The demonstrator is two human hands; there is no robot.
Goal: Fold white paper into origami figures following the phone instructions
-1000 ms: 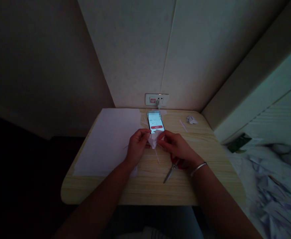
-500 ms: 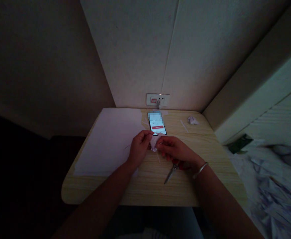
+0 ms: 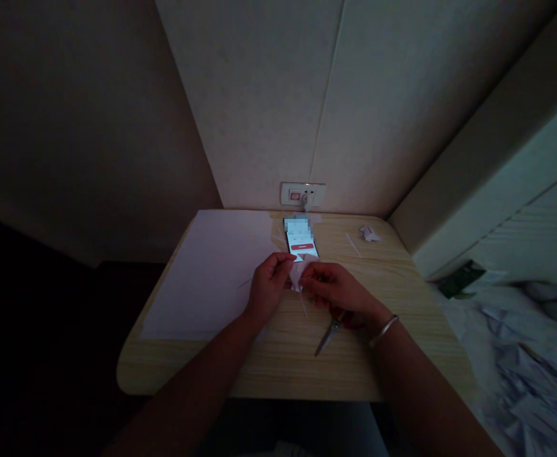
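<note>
A small folded piece of white paper [image 3: 296, 274] is pinched between my two hands, just in front of the lit phone [image 3: 300, 242]. My left hand [image 3: 269, 282] grips its left side with thumb and forefinger. From the right, my right hand [image 3: 331, 285] has its fingers closed at the paper's other edge; its fingertips are dim and partly hidden. Scissors with red handles [image 3: 329, 332] lie under my right wrist, blades toward me. One thin white paper strip [image 3: 303, 304] lies below the folded paper.
White paper sheets [image 3: 202, 279] cover the table's left side. At the back right are a crumpled paper piece [image 3: 368, 233] and another thin strip [image 3: 353, 244]. A wall socket [image 3: 303, 194] with a plug sits behind the wooden table [image 3: 278, 377]. Rumpled fabric [image 3: 535, 387] lies at right.
Both hands stay on the folded paper with only slight finger movement. The whole view has shifted a little, so the table appears slightly lower.
</note>
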